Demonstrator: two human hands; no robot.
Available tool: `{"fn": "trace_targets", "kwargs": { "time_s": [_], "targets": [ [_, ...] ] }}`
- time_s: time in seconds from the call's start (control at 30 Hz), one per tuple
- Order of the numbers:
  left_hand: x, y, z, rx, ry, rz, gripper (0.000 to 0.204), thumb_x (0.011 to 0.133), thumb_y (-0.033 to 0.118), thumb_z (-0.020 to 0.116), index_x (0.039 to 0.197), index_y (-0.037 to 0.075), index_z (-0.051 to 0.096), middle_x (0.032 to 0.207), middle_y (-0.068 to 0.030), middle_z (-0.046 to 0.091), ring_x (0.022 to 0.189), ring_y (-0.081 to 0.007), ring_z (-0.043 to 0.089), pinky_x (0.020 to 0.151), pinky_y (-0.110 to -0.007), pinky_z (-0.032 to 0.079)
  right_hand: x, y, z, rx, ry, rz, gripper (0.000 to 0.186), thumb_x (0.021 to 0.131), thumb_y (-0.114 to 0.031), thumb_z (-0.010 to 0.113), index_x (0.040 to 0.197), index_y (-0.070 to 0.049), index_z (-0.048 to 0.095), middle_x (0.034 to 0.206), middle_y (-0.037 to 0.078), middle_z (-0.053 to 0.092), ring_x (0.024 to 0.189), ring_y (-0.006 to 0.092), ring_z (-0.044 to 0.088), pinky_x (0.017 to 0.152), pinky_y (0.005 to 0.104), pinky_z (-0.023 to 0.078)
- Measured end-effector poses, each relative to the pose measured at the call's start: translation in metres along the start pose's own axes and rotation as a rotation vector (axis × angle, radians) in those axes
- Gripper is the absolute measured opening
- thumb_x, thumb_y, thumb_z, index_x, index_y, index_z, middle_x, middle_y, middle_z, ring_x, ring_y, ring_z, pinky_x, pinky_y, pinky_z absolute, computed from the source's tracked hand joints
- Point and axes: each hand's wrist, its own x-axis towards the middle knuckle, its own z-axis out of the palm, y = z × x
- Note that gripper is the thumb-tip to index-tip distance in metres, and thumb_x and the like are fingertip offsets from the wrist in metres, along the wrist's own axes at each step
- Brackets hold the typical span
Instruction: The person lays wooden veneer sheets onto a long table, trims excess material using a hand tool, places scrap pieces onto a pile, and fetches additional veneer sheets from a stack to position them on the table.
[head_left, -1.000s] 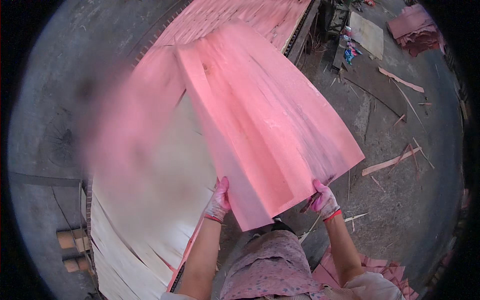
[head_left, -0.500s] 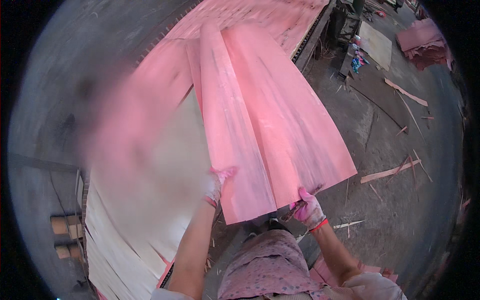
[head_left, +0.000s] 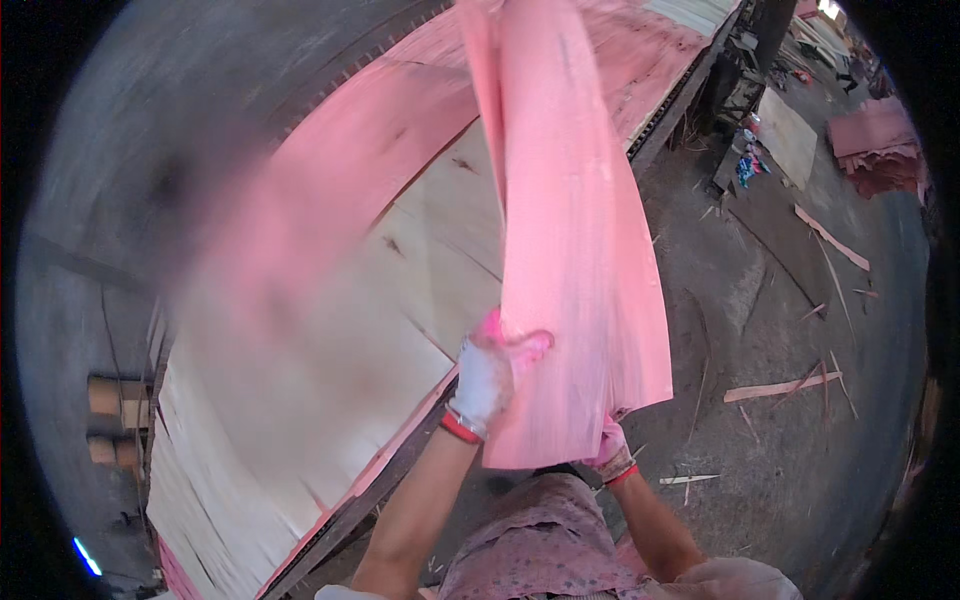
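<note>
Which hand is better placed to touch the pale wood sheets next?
Probably the left white-and-pink gloved hand, nearer the pale wood sheets. The right gloved hand is farther, partly behind the long, bent pink sheet.

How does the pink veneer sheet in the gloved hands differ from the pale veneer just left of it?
Colour: the pink veneer sheet has greyish streaks, while the pale veneer is cream with a few dark marks.
Pose: the pink veneer sheet is raised and bent lengthwise; the pale veneer lies mostly flat.
Handling: the left hand and right hand grip the pink veneer sheet; neither grips the pale veneer.
Both look thin.
</note>
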Motion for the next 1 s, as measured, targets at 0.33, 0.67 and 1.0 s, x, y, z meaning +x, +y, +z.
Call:
{"fn": "trace_targets", "kwargs": {
  "time_s": [0.33,0.67,1.0],
  "targets": [
    [-0.166,0.084,-0.094,0.63,0.044,0.194,0.031,0.076,0.025,0.07,0.099,0.005,0.064,0.073,-0.0098,0.065,0.064,-0.0183,0.061,0.061,-0.031,0.047,-0.032,0.109,0.023,-0.726,-0.293,0.102,0.042,0.094,-0.018,0.042,0.133,-0.001,0.039,0.132,0.009,0.049,0.121,0.0197,0.048,0.103,0.0322,0.037],
    [-0.396,0.083,-0.247,0.28,0.268,0.296,0.029,0.08,0.013,0.067,0.108,0.003,0.063,0.091,-0.0042,0.068,0.079,-0.0097,0.061,0.073,-0.026,0.049,-0.073,0.26,0.092,-0.275,-0.288,0.399,0.045,0.09,-0.023,0.049,0.131,-0.005,0.043,0.134,0.011,0.046,0.121,0.0322,0.046,0.103,0.0466,0.036],
    [-0.545,0.001,-0.402,-0.066,0.739,0.436,0.027,0.081,0.014,0.066,0.104,-0.001,0.062,0.097,-0.0056,0.064,0.079,-0.0121,0.059,0.068,-0.024,0.047,-0.074,0.381,0.193,-0.488,-0.335,0.521,0.046,0.089,-0.023,0.055,0.128,-0.001,0.045,0.128,0.014,0.052,0.12,0.0255,0.048,0.105,0.0422,0.036]
  ]
}}
